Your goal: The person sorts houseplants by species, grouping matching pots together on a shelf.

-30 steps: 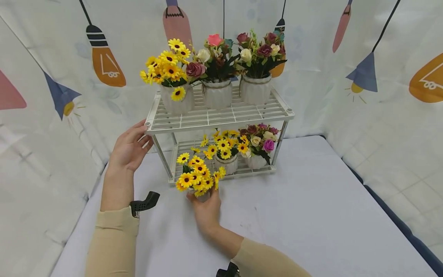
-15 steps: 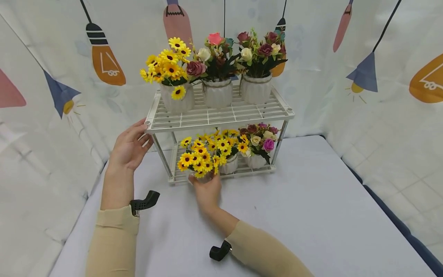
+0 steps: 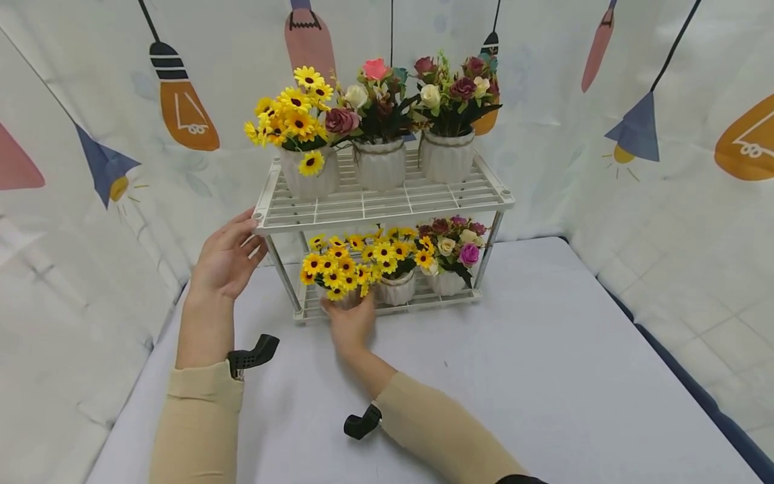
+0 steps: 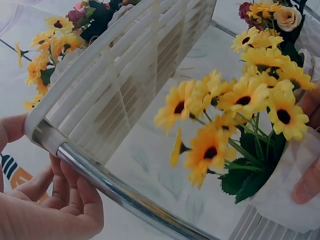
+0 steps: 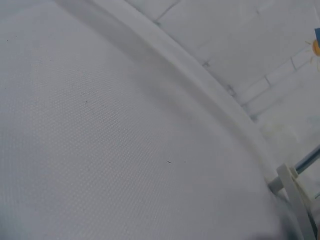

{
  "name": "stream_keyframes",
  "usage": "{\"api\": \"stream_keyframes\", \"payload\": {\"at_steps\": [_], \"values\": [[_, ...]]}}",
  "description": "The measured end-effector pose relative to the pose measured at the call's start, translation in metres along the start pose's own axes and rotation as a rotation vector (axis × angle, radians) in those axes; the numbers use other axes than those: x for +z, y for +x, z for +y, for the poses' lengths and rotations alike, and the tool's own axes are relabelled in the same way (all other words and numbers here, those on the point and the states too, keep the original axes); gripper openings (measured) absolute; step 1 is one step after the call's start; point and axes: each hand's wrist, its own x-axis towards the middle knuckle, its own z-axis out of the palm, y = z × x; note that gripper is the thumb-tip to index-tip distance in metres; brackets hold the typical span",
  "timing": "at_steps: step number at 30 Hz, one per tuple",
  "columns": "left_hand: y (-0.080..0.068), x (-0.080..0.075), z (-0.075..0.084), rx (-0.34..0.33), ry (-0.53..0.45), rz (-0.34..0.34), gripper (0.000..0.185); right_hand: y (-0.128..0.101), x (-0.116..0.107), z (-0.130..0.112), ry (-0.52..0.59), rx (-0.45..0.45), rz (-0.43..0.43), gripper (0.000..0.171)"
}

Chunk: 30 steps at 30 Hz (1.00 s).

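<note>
A white two-tier rack stands at the back of the table. My right hand grips a small white pot of yellow sunflowers at the left end of the lower shelf. In the left wrist view the sunflower pot is at the right, with my right hand's fingers on its side. My left hand holds the front left corner of the upper shelf, thumb on the rim and fingers below. That corner shows close up above my left hand. The right wrist view shows neither hand.
Three flower pots line the upper shelf: sunflowers, roses and roses. On the lower shelf stand a sunflower pot and a rose pot. Grey cloth covers the table; printed curtains enclose it.
My right hand carried the sunflower pot from the table in front of the rack forward onto the left end of the lower shelf. My left hand stayed on the corner.
</note>
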Motion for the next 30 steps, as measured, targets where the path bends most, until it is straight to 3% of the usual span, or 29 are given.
{"api": "stream_keyframes", "payload": {"at_steps": [4,7,9,11,15,18,23,26,30], "values": [[0.000,0.000,0.000,0.002,-0.010,0.014,0.024,0.000,0.007,0.003,-0.010,-0.024,0.018,0.091],[-0.001,0.000,-0.001,-0.001,-0.011,0.018,0.024,-0.002,0.012,0.005,0.256,0.018,-0.020,0.092],[-0.001,0.000,-0.001,-0.004,-0.012,0.018,0.024,-0.002,0.016,0.006,0.341,0.031,-0.023,0.094],[-0.001,-0.001,-0.001,-0.002,-0.015,0.015,0.024,-0.003,0.018,0.007,0.308,0.029,-0.012,0.093],[-0.002,-0.001,0.000,0.014,-0.006,0.013,0.024,-0.002,0.022,0.008,-0.154,-0.025,0.074,0.099],[-0.003,-0.001,0.000,0.016,0.006,0.014,0.024,-0.002,0.022,0.009,-0.294,-0.018,0.086,0.113],[-0.002,-0.001,-0.004,0.017,0.001,0.012,0.025,-0.001,0.016,0.013,-0.385,-0.026,0.068,0.124],[-0.002,-0.002,-0.004,0.020,-0.007,0.012,0.025,0.002,0.010,0.014,-0.361,-0.046,0.039,0.114],[-0.002,-0.001,-0.004,0.023,-0.009,0.022,0.025,0.000,-0.004,0.012,-0.308,-0.040,-0.027,0.088]]}}
